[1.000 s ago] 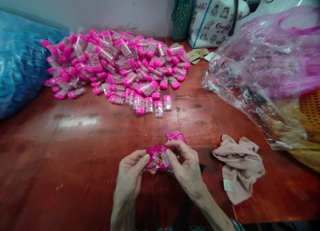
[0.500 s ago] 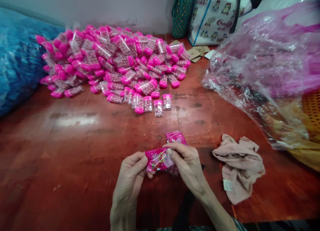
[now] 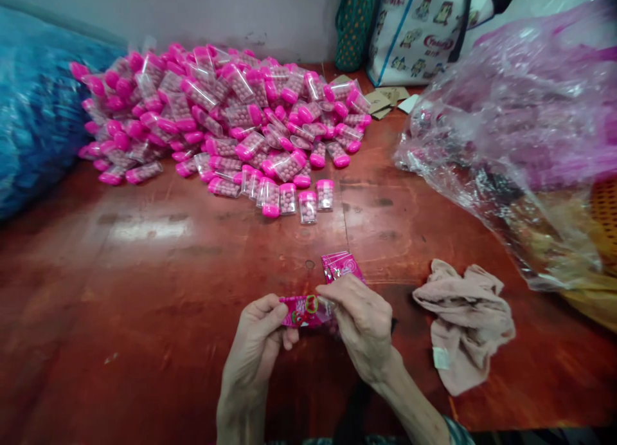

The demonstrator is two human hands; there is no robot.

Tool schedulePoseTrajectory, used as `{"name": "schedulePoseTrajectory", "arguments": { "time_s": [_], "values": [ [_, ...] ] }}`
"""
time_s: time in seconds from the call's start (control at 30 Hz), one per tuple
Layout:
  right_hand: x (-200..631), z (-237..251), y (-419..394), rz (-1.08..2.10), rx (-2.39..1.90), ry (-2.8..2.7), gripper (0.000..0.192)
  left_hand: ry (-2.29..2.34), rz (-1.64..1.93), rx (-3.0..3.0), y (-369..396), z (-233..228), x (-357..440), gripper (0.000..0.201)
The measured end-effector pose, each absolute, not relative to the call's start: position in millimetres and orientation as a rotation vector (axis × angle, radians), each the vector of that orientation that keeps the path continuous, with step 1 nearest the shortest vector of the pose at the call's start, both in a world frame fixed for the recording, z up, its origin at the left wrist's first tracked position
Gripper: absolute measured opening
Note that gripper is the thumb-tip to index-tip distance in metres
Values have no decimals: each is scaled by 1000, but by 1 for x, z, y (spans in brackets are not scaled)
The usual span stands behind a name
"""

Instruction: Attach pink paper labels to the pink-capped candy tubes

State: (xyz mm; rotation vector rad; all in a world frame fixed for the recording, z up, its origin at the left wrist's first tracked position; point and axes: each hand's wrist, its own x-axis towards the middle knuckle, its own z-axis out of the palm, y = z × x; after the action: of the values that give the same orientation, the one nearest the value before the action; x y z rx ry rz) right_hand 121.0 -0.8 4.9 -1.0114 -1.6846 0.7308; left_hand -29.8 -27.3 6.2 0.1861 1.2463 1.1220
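Observation:
My left hand [image 3: 258,342] and my right hand [image 3: 361,319] both pinch one pink printed label [image 3: 303,310] low over the red-brown table [image 3: 144,290]. The label is seen nearly edge-on between my fingertips. Something clear seems to sit under it, mostly hidden by my right hand. A small stack of the same pink labels [image 3: 340,265] lies just beyond my right hand. Farther back is a large heap of clear candy containers with pink caps [image 3: 216,117]; several stand upright in a row [image 3: 294,200] at its near edge.
A crumpled beige cloth [image 3: 463,319] lies right of my hands. A big clear and pink plastic bag [image 3: 520,130] fills the right side, a blue bag [image 3: 33,110] the left. Printed tote bags [image 3: 414,30] and cardboard scraps [image 3: 385,101] sit against the back wall.
The label has tipped from facing me to nearly flat. My right hand has closed over its right end. Both hands have stayed in about the same spot.

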Motion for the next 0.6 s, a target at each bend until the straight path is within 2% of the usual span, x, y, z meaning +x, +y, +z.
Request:
{"name": "schedulePoseTrajectory", "arguments": {
  "time_s": [0.27, 0.33, 0.5, 0.6],
  "values": [
    [123, 6, 0, 1137, -1179, -1535, 20, 1235, 1079, 347, -31, 6, -35, 14],
    [123, 9, 1, 1157, -1133, -1575, 21, 1267, 1087, 369, -32, 7, -35, 12],
    [120, 13, 0, 1208, -1003, -1718, 27, 1238, 1128, 455, -28, 15, -34, 23],
    [119, 13, -1, 1200, -1059, -1682, 23, 1203, 1084, 553, -26, 17, -37, 18]
  ]
}}
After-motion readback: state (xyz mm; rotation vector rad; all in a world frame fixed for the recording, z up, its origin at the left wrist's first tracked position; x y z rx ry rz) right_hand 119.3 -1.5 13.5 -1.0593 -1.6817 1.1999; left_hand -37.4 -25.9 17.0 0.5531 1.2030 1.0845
